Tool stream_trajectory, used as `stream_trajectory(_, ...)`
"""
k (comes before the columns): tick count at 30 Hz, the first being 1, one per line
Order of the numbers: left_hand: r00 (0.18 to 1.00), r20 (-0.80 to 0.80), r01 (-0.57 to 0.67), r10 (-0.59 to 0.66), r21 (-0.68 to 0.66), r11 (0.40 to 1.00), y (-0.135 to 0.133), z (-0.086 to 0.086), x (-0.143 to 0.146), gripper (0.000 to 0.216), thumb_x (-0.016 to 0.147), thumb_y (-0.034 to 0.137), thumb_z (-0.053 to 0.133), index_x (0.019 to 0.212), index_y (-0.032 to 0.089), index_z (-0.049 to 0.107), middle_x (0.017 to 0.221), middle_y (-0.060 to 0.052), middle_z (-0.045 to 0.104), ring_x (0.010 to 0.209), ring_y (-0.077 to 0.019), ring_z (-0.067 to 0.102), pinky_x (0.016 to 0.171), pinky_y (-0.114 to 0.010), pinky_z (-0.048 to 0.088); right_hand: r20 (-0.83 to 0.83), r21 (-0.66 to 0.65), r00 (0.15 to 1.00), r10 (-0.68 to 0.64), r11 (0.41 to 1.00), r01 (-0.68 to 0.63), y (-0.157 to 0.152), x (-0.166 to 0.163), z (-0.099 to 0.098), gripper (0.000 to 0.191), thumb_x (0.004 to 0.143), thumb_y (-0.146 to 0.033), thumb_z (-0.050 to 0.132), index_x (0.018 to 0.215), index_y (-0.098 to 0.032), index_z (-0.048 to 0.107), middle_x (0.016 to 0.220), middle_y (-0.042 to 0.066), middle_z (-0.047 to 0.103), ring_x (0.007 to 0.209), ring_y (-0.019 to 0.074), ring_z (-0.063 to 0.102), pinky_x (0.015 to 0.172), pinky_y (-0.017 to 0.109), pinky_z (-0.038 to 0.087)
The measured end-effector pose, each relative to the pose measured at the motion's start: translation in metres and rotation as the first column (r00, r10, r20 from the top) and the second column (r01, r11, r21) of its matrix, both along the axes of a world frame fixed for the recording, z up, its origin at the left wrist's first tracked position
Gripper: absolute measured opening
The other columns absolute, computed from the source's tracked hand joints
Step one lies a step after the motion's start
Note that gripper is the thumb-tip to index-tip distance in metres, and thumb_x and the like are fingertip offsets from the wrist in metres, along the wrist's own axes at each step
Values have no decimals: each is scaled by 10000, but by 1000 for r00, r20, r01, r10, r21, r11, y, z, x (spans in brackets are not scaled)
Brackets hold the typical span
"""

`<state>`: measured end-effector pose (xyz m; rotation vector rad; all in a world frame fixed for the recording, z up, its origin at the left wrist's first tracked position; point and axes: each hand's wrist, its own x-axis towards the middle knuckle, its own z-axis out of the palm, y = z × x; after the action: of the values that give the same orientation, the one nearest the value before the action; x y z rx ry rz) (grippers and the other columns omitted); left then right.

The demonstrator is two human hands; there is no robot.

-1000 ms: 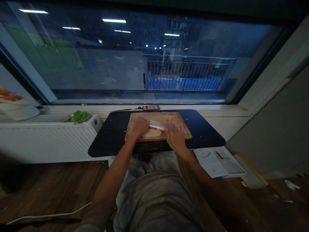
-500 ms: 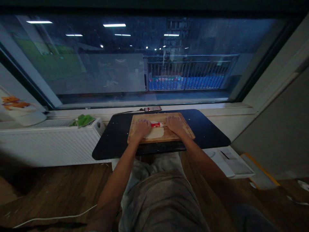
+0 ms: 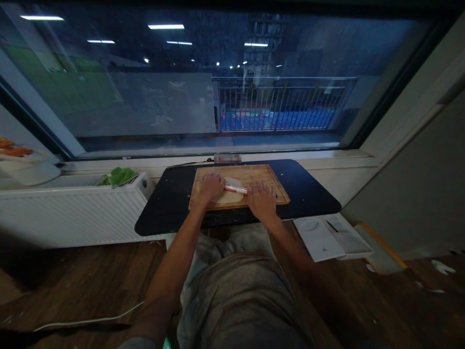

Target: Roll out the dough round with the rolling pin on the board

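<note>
A wooden cutting board lies on a small black table under the window. A pale round of dough is flattened on the board. Across it lies a red and white roller, slanting down to the right. My left hand presses on the roller's left end with fingers laid over it. My right hand rests on its right end, fingers flat on top. Both ends of the roller are hidden under my hands.
A phone with a cable lies on the sill behind the board. A white radiator with a green cloth stands at left. White trays sit on the wooden floor at right. A white cable runs across the floor.
Both hands have drawn the roller back toward me over the dough after pushing it to the far side; the right hand came back further, so the roller slants again.
</note>
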<state>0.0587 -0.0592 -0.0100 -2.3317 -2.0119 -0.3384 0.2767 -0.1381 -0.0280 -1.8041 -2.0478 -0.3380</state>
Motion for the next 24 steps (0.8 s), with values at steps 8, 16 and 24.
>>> stream_trajectory(8,998,-32,-48,47,-33,998,-15,12,7,521,1142,329,344,1332,99,771,1355,-257,769,1316,-363,691,1115,-515,506,83,-165,996,44,986,-29,63,9,36,543,1194,-297,267,1374,-141,755,1510,189,728,1522,373,555,1271,614,363)
stream_trajectory(16,1000,-6,-24,24,-7,1000,-11,10,8,496,1142,295,348,1249,121,800,1412,-216,752,1375,-343,656,1144,-481,498,12,11,997,76,997,-77,0,6,-2,580,1186,-342,279,1619,-115,591,1637,223,627,1574,367,514,1316,630,298)
stream_trajectory(24,1000,-21,17,-17,-4,1000,-13,8,6,460,1145,259,355,1246,154,791,1480,-197,725,1444,-349,593,1219,-563,442,-16,53,995,102,993,-101,-14,-5,-5,571,1189,-355,300,1611,-97,585,1645,241,613,1579,371,502,1341,670,211)
